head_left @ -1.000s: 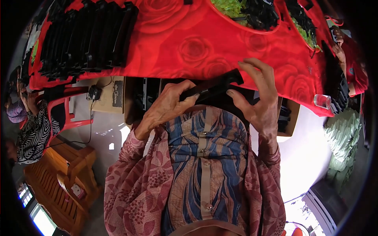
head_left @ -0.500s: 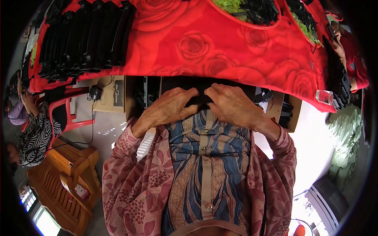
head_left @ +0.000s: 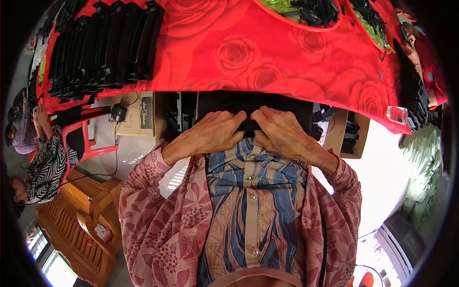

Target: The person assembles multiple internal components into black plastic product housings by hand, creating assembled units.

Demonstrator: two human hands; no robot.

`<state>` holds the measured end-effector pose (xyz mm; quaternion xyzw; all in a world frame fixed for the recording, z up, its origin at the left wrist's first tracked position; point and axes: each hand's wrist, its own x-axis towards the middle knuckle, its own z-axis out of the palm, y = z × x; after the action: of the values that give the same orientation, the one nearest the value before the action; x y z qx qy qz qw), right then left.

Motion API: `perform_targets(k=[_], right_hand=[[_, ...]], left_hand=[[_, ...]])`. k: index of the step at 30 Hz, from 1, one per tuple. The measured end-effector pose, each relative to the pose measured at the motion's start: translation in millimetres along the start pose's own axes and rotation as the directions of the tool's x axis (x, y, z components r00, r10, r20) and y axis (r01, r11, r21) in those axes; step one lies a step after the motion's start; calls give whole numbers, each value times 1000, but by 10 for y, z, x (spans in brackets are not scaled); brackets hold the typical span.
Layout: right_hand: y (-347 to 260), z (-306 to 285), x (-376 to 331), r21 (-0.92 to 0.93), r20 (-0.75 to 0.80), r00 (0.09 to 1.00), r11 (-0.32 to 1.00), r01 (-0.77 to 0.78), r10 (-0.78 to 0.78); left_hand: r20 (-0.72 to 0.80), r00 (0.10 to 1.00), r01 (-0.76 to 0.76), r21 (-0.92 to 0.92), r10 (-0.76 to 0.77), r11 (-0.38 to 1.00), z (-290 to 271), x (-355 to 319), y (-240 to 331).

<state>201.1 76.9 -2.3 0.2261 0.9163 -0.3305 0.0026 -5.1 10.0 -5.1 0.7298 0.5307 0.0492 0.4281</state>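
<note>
My left hand (head_left: 217, 132) and my right hand (head_left: 279, 129) lie side by side just under the table's near edge, against my chest. Both press down on a flat black part (head_left: 248, 125) whose middle shows between my fingertips; most of it is hidden under my fingers. Above them hangs the red rose-patterned tablecloth (head_left: 267, 62). Below my hands is my blue and tan striped shirt under a pink flowered jacket.
A row of black parts (head_left: 103, 45) stands on the table's left. A bowl of black pieces (head_left: 315, 10) sits at the far edge. Cardboard boxes (head_left: 342, 131) with black parts lie under the table. A seated person (head_left: 45, 162) and a red chair (head_left: 88, 131) are left.
My hands have come down from holding the black part up in front of the table edge. They now rest close together, low against my chest, with the part under them.
</note>
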Motion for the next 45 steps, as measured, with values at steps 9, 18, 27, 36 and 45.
perform_targets(k=[9,18,27,36,45], right_hand=[[-5,-75,51,64,-56,997,997,-50,54],[41,-3,173,117,-31,997,991,-69,73],[11,37,334,307,72,981,932,-195,181],[16,111,297,347,199,941,878,-329,274],[36,235,211,360,48,978,909,-209,205]], left_hand=[[54,997,-25,-355,47,934,-218,-92,-261],[-18,1000,-5,-458,-3,889,-103,-152,-445],[-101,991,33,-455,-88,890,-17,-132,-365],[-137,986,34,-382,-93,924,21,-149,-318],[-193,975,78,-172,-111,982,8,-186,-223]])
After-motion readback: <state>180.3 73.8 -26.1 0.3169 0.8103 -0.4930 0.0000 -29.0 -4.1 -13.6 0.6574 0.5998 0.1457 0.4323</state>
